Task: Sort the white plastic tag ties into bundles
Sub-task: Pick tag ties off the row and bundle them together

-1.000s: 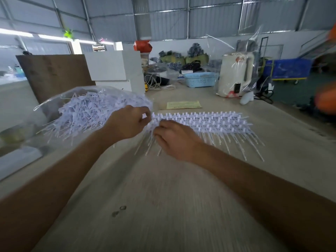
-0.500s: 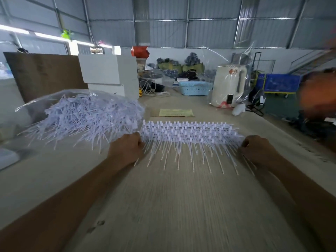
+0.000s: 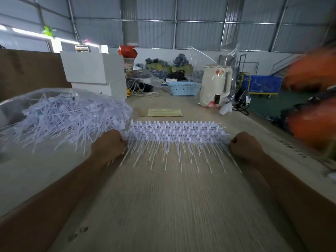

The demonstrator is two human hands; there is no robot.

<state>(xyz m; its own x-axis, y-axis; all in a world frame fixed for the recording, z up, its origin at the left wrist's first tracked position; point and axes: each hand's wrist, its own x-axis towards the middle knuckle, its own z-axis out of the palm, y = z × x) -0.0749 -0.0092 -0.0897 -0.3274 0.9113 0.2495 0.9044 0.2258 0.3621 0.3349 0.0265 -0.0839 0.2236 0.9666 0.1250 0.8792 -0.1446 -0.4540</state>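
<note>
Hands (image 3: 107, 145) (image 3: 246, 147) now split to opposite row (image 3: 177, 133) ends, both grips pinching ties; squaring for bundling, likely.

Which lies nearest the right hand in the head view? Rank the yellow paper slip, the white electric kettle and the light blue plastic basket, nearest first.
From the right hand:
1. Yellow paper slip, flat on the table just beyond the row of ties, up-left of the hand.
2. White electric kettle, standing farther back.
3. Light blue plastic basket, farthest, behind and left of the kettle.
</note>
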